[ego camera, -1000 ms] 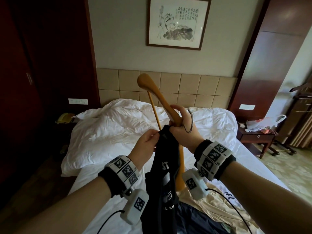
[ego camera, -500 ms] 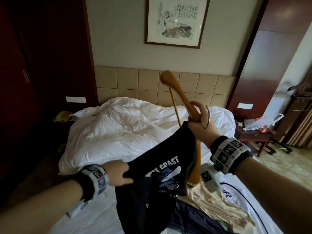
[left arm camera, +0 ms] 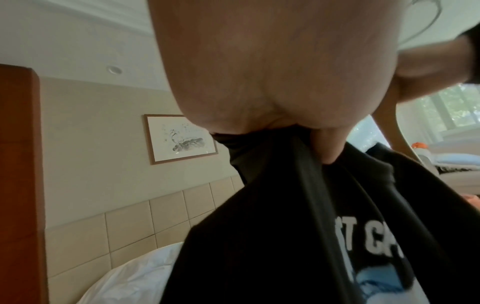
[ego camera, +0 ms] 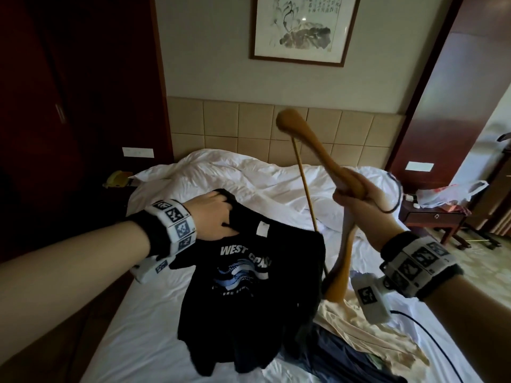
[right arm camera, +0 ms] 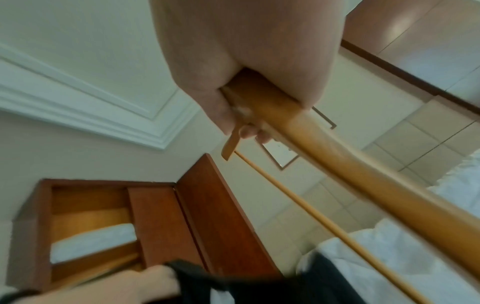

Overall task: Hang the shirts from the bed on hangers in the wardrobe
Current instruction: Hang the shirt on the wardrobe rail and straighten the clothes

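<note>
A black T-shirt (ego camera: pixel 249 277) with a white "WEST COAST" print hangs spread over the bed, its right shoulder draped on the lower arm of a wooden hanger (ego camera: pixel 312 150). My left hand (ego camera: pixel 213 214) grips the shirt's left shoulder by the collar; the left wrist view shows the cloth (left arm camera: pixel 298 216) bunched under my fingers (left arm camera: pixel 327 148). My right hand (ego camera: pixel 356 200) grips the hanger's middle, held tilted with one arm up, its metal hook (ego camera: pixel 396 194) sticking out to the right. In the right wrist view the hanger (right arm camera: pixel 337 154) runs down from my fist.
More shirts lie on the white bed (ego camera: pixel 143 322): a cream one (ego camera: pixel 367 335) and a dark one (ego camera: pixel 340 357) at lower right. A rumpled duvet (ego camera: pixel 235 181) covers the head end. A nightstand (ego camera: pixel 434 219) stands right of the bed. The open wardrobe (right arm camera: pixel 103 226) shows in the right wrist view.
My left hand has drawn the shirt's shoulder out to the left and up, spreading the bunched shirt flat so its print shows. My right hand and the hanger have shifted right.
</note>
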Motion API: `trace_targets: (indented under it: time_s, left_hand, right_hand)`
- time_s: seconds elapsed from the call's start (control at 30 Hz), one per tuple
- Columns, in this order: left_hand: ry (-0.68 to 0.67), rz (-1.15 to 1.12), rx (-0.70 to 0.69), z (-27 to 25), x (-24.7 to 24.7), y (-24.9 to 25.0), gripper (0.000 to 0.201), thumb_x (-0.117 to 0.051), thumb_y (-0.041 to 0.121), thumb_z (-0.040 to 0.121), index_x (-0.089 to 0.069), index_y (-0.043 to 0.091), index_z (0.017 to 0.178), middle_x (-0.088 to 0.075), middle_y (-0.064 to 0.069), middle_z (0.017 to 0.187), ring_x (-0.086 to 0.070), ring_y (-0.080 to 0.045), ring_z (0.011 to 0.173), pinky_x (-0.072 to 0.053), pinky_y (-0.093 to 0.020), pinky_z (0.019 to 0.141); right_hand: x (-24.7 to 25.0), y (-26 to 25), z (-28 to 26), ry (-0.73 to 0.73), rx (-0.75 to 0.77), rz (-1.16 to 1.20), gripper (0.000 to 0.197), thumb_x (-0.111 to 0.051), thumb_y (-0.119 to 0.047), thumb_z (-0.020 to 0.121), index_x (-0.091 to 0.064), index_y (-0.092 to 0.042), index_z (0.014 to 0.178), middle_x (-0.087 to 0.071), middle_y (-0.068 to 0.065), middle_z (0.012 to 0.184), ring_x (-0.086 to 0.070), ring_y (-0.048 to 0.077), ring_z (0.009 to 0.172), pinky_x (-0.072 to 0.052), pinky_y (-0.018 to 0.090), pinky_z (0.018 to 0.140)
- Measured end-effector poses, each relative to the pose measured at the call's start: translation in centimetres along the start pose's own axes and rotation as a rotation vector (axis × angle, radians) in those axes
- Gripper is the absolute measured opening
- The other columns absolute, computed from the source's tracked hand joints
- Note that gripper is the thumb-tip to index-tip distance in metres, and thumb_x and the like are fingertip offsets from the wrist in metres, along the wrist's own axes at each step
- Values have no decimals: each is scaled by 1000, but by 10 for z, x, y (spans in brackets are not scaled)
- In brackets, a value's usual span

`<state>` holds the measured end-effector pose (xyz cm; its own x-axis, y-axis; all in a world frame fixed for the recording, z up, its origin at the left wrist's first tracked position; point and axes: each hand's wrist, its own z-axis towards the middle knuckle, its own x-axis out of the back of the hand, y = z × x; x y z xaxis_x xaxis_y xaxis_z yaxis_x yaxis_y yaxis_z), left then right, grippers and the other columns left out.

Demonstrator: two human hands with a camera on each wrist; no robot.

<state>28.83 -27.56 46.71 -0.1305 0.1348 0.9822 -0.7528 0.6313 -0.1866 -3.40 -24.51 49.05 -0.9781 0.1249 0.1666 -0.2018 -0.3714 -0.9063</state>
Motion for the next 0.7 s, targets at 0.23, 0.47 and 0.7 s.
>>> trace_targets:
  time_s: [0.23, 0.47, 0.7]
  left_hand:
    - [-327, 171, 115, 10, -6, -8, 60, -34, 59, 94, -70, 13, 82, -64, 0, 92, -47, -24, 102, -30, -38, 107]
    - [-375, 225, 145, 5, -2, 5, 51, -42, 60, 92, -44, 22, 57, -46, 5, 69, -35, -18, 87, -30, -33, 98]
    - [-307, 234, 25, -7, -11, 11, 55, -43, 60, 92, -52, 19, 57, -48, 5, 64, -40, -17, 81, -29, -30, 96]
  right_hand:
    - [-18, -70, -11, 56, 260, 241, 35, -56, 13, 81, -67, -11, 104, -68, 5, 88, -61, 22, 80, -51, 34, 72]
    - [-57, -87, -11, 2, 303, 487, 39, -53, 15, 81, -59, 2, 118, -63, 13, 89, -57, 27, 79, -49, 32, 68]
    - [-85, -84, -11, 17, 300, 477, 51, -57, 9, 78, -55, 4, 129, -64, 9, 87, -60, 24, 79, -50, 33, 67]
